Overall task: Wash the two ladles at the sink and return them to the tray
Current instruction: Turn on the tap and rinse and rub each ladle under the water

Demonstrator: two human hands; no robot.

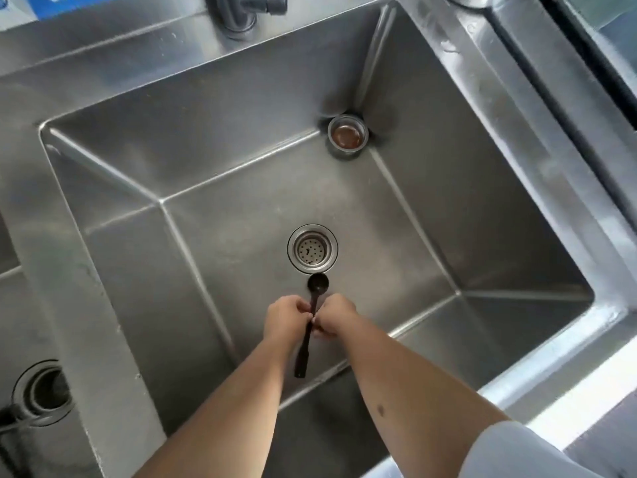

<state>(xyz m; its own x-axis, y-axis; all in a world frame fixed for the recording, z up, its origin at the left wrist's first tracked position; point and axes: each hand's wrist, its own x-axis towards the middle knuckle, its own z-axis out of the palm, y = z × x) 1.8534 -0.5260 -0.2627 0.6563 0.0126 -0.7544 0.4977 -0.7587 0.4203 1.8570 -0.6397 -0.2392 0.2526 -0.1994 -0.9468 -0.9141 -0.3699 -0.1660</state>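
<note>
A small black ladle (317, 283) hangs over the steel sink (144, 215), its round bowl pointing away from me just short of the drain strainer (312, 249). My left hand (285, 315) and my right hand (336, 317) both pinch the middle of its thin handle from either side. The handle's end (300, 367) sticks out toward me below the hands. Only one ladle is in view, and no tray shows.
An overflow cup (347, 133) sits in the far right corner of the basin. The faucet base (248, 12) stands on the back ledge. A second basin with its drain (43, 391) lies at the left. A steel rim (517, 167) runs along the right.
</note>
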